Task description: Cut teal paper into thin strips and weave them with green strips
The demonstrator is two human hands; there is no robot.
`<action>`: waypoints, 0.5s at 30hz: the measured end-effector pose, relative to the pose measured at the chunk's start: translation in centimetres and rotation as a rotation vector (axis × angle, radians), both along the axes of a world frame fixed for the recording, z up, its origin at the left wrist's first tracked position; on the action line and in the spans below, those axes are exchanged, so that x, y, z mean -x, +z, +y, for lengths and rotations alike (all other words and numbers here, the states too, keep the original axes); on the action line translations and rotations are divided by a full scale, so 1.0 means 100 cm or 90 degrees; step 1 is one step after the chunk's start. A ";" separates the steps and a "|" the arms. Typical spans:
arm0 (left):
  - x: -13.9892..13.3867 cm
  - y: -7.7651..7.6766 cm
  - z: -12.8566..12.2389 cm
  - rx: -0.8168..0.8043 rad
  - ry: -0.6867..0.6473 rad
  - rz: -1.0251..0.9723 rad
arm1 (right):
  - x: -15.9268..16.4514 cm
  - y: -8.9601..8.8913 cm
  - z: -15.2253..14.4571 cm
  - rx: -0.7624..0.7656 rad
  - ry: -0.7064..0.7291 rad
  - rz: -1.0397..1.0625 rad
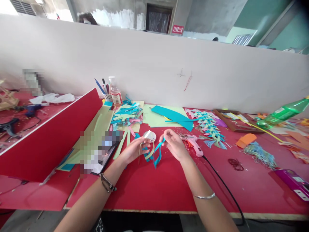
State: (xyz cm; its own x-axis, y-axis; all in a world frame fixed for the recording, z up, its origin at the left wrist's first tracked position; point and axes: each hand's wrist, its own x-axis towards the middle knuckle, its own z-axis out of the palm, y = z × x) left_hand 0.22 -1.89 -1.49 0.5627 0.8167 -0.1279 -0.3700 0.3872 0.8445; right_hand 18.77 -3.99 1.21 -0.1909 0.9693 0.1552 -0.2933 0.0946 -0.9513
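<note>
Currently pinches a looped bright-blue paper strip [158, 159] in the nearer right hand [175, 143], left of the pink plastic glue gun [196, 146], dangling it lengthwise downward; farther left of that gun, pinches a curved pale-green paper strip [152, 152] in the left hand [135, 148].

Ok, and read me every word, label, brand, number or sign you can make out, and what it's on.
"卫生间请上三楼": red sign on the far wall; small, so the middle character is uncertain.
Clear bottle, green bottle, purple pack: markings too small or blurred to read.
Phone: partly pixelated, nothing readable.
</note>
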 end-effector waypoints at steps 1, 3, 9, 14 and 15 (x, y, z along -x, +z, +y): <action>0.001 -0.001 0.001 0.009 0.003 -0.004 | 0.001 -0.002 -0.001 -0.007 -0.002 -0.006; 0.001 -0.003 0.002 0.020 0.012 -0.008 | 0.004 -0.004 -0.003 -0.021 -0.008 -0.043; -0.001 0.000 0.000 0.007 0.014 0.029 | 0.013 -0.014 -0.003 -0.028 -0.029 -0.213; -0.006 0.002 -0.006 -0.034 0.020 0.091 | 0.016 -0.020 -0.003 -0.079 -0.074 -0.275; -0.007 0.001 -0.007 -0.045 0.020 0.105 | 0.017 -0.020 -0.003 -0.081 -0.078 -0.277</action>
State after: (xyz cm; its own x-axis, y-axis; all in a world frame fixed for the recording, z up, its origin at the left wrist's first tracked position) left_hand 0.97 -2.61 -1.35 0.5122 0.8441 -0.1586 -0.2349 0.3153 0.9195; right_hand 17.12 -4.31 -0.79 -0.1505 0.9672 0.2047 0.1514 0.2272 -0.9620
